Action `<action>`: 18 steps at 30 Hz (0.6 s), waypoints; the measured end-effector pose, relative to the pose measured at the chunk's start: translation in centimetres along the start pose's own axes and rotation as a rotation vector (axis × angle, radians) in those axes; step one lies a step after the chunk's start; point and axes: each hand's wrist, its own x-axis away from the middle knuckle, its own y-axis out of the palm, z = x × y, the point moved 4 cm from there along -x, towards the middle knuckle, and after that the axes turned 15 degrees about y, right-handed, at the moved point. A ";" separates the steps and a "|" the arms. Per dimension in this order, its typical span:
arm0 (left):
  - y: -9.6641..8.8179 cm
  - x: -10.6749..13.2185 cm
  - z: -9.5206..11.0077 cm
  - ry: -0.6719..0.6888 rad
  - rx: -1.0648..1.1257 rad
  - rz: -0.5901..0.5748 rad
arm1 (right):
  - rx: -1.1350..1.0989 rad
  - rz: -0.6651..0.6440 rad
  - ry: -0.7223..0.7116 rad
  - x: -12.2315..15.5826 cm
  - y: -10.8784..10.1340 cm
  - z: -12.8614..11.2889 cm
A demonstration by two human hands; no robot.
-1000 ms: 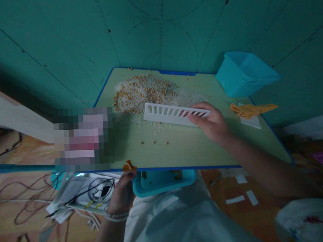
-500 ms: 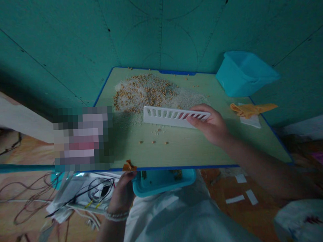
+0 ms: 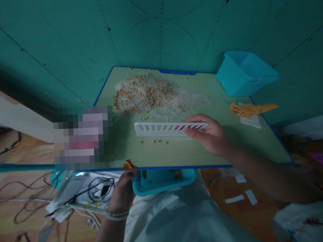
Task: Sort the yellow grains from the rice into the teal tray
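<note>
My right hand (image 3: pixel 211 136) grips the right end of a white slotted plastic strip (image 3: pixel 159 131), held on edge across the table. Behind the strip spreads a pile of yellow beans mixed with white grains (image 3: pixel 146 93), thinner on its right side. A few loose yellow beans (image 3: pixel 157 141) lie in front of the strip. My left hand (image 3: pixel 123 190) is closed on the left end of a blue tray (image 3: pixel 164 188) below the table's front edge; its fingertips are partly hidden. Some beans show inside the tray.
The light green table (image 3: pixel 200 156) has a blue rim. At its right stand a blue bin (image 3: pixel 240 78) and an orange cloth (image 3: pixel 249 110) on a white piece. Orange tape (image 3: pixel 129 166) sticks to the front edge. A white box (image 3: pixel 87 195) with cables is below left.
My right hand has drawn the white slotted strip towards me and slightly left. Another loose bean now lies in front of it. My left hand and the tray stay in place.
</note>
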 end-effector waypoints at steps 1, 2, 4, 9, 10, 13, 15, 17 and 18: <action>-0.1 0.0 -0.1 -0.004 -0.008 0.003 | 0.007 -0.012 0.006 0.0 0.1 0.0; -0.3 -0.1 -0.2 -0.008 -0.016 0.004 | 0.015 -0.021 0.012 0.1 0.3 0.1; -0.5 -0.2 -0.3 -0.010 -0.024 -0.002 | 0.027 -0.036 0.014 0.3 0.4 0.0; -0.6 -0.2 -0.2 -0.002 -0.003 0.009 | 0.020 -0.116 -0.022 0.8 0.8 -0.2; -0.5 -0.1 -0.1 0.002 -0.004 0.014 | 0.012 -0.137 -0.034 1.0 0.8 -0.3; 0.0 0.0 0.1 0.001 -0.002 0.013 | 0.004 -0.192 -0.054 1.4 0.8 -0.5; 0.2 0.1 0.2 -0.004 0.005 0.011 | 0.012 -0.216 -0.038 1.8 0.8 -0.6; 0.4 0.1 0.3 0.006 0.015 0.014 | 0.014 -0.233 -0.012 2.3 0.7 -0.6; 0.4 0.1 0.4 0.007 0.012 0.015 | 0.009 -0.243 -0.007 2.7 0.7 -0.6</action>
